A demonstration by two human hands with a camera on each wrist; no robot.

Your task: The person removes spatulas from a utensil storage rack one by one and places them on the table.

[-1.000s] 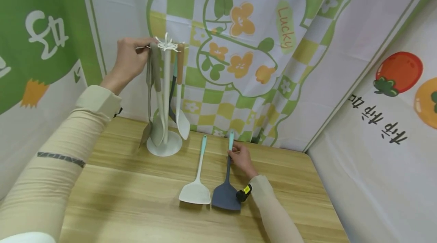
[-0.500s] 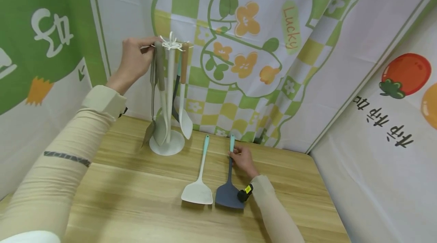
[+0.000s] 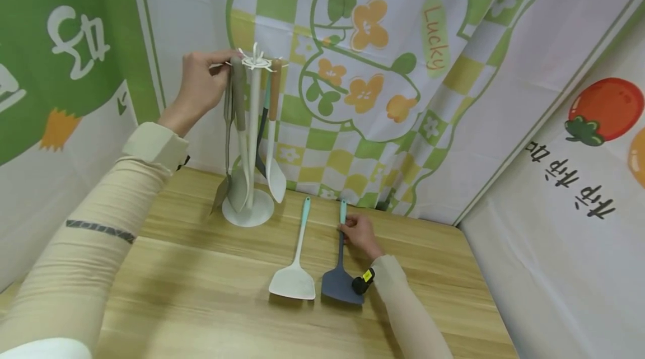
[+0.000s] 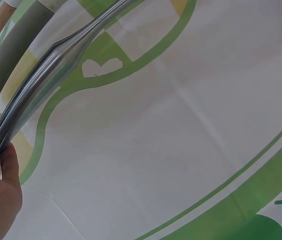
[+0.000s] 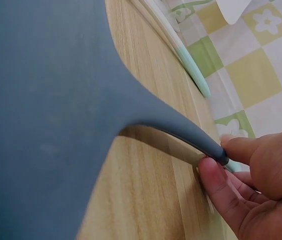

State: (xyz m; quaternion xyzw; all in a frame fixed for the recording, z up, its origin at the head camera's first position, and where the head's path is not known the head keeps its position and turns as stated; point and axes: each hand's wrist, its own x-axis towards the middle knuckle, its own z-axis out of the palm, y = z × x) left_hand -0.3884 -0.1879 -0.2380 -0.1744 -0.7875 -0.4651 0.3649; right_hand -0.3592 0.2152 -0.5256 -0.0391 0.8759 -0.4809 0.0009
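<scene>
Left hand (image 3: pixel 201 82) pinching the handle end of the steel turner (image 4: pixel 38 87) at the rack (image 3: pixel 254 135), far left | right hand (image 3: pixel 361 234) pinching the handle of the blue spatula (image 3: pixel 339 284), right of the white spatula (image 3: pixel 293 280) on the desk (image 3: pixel 211 280) | light, steady pinch should, I'd say, prevent twisting | versus a second ago, blades slightly farther apart

Left hand (image 4: pixel 0 205) in contact with a shiny metal handle (image 4: pixel 36 85), grey handle (image 4: pixel 13 55) just beside
</scene>
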